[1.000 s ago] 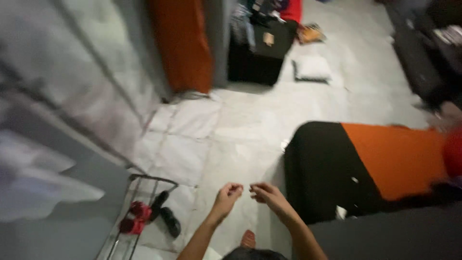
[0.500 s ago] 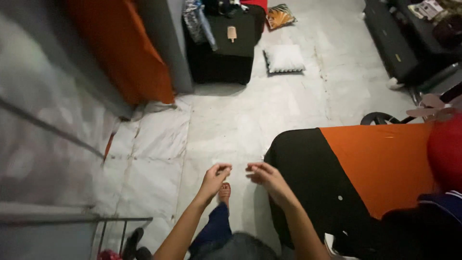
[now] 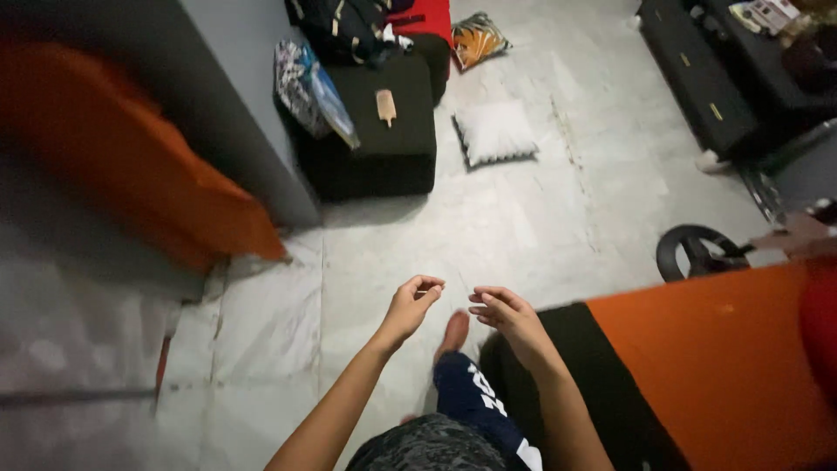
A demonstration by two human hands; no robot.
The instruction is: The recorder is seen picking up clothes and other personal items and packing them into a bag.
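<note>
My left hand (image 3: 411,307) is held out over the pale tiled floor (image 3: 488,227), thumb and forefinger pinched together. My right hand (image 3: 510,319) hovers a short gap to its right, fingers drawn together and pointing at the left hand. Whether anything thin runs between them is not visible. Below the hands are my bare foot (image 3: 454,333) and my leg in dark blue shorts (image 3: 475,403). A black and orange cushion (image 3: 715,366) lies just right of my right hand.
A black ottoman (image 3: 384,131) with bags on it stands by a grey wall (image 3: 244,113). A white pillow (image 3: 494,131) and a patterned pillow (image 3: 478,39) lie on the floor. Orange cloth (image 3: 131,192) hangs at left. A dark cabinet (image 3: 706,78) and a black wheel (image 3: 689,249) are at right.
The view has swung left and up, so the rack with shoes has left the frame. Both hands keep their pinched pose, a short gap apart.
</note>
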